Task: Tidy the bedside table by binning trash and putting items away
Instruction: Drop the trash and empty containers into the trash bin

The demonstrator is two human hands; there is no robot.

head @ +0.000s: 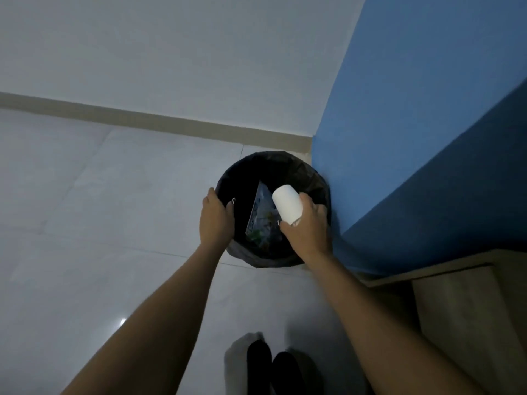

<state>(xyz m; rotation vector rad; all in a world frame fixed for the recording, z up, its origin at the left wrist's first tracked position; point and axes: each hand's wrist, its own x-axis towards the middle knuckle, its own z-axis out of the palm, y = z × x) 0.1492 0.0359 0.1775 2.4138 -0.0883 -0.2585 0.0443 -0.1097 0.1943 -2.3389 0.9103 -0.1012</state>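
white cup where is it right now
In the head view the white cup is just right of centre, held in the right hand over the open black bin, beside the printed wrapper lying inside it.

Count: 1 bin (pixel 285 158), 1 white cup (pixel 286 205), 1 printed packet (pixel 261 222), 2 hands (left hand (pixel 215 220), right hand (pixel 309 233)), 2 dark shoes (pixel 258 363).

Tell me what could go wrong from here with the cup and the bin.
1. The right hand holds the white cup tilted over the bin; its mouth is hidden, so any leftover liquid might spill.
2. A packet stands on edge inside; the cup could bounce off it, perhaps out onto the floor.
3. The left hand grips the rim; a pull might tip the bin or drag its black liner loose.
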